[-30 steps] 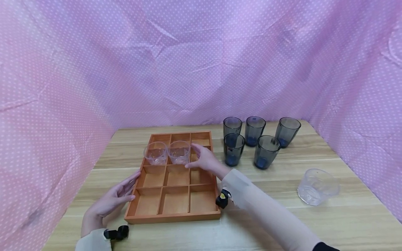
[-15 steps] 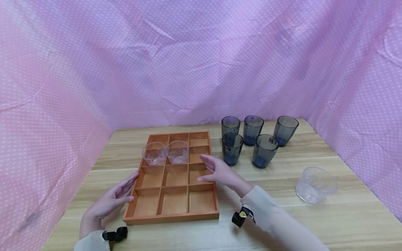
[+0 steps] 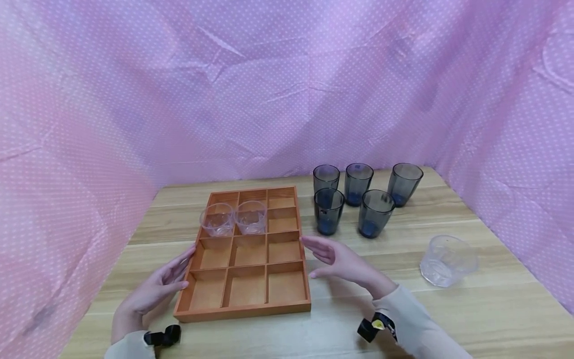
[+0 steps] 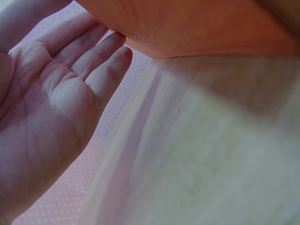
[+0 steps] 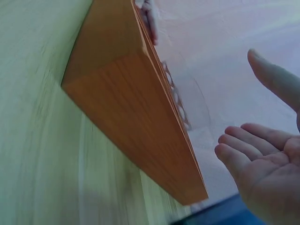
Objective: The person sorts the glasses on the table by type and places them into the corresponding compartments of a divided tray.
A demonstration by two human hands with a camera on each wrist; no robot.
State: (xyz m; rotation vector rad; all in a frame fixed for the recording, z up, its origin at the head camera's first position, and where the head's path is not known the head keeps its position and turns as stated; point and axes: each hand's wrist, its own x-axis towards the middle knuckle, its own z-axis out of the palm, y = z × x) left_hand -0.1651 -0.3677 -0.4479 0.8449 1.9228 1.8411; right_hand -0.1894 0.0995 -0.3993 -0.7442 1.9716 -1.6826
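Observation:
A wooden compartment tray [image 3: 242, 313] lies on the table, with two clear glasses standing side by side in its second row from the back: one clear glass [image 3: 217, 223] at the left, another clear glass [image 3: 251, 220] in the middle column. My left hand [image 3: 154, 289] rests its fingertips against the tray's left side, fingers fairly straight; the left wrist view shows its palm [image 4: 56, 103] beside the wooden wall. Beside the tray's right edge is my right hand [image 3: 343, 264], holding nothing, its fingers extended and thumb apart. In the right wrist view the tray's side wall [image 5: 131, 112] stands near the fingers.
Several smoky dark glasses [image 3: 375, 214] stand at the back right of the wooden table [image 3: 358, 319]. A third clear glass [image 3: 448, 262] sits at the right, leaning in appearance. Pink dotted cloth [image 3: 287, 89] hangs behind and along both sides.
My right hand has left the middle clear glass and drawn back rightward and nearer, past the tray's right edge. My left hand has stayed at the tray's left side.

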